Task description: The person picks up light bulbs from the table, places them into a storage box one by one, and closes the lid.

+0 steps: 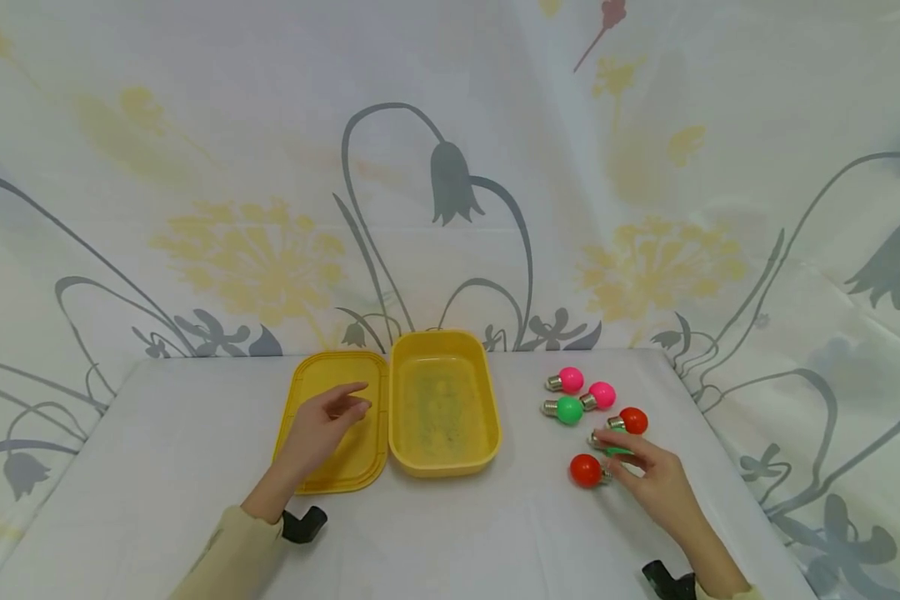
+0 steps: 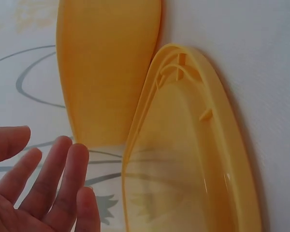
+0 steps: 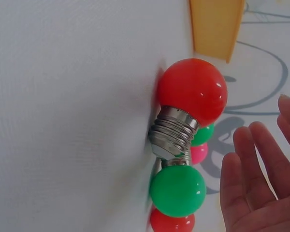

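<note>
My right hand (image 1: 651, 479) hovers over the near light bulbs at the right, fingers loosely spread and holding nothing. Just left of its fingertips lies a red bulb (image 1: 585, 471), its metal screw base toward the hand. Partly hidden under the fingers is a green bulb (image 1: 619, 451), seen whole in the right wrist view as a green bulb (image 3: 178, 191). Another red bulb (image 1: 634, 420) lies just beyond. My left hand (image 1: 322, 429) is held above the yellow lid (image 1: 345, 475), its fingers relaxed with nothing in them. Right of the lid stands a yellow tub (image 1: 444, 461).
Farther back on the right lie two pink bulbs, one pink bulb (image 1: 571, 380) behind the other pink bulb (image 1: 603, 395), and a green bulb (image 1: 569, 410) close by. A white cloth (image 1: 525, 533) covers the table. Behind it hangs a flower-patterned curtain (image 1: 270, 150).
</note>
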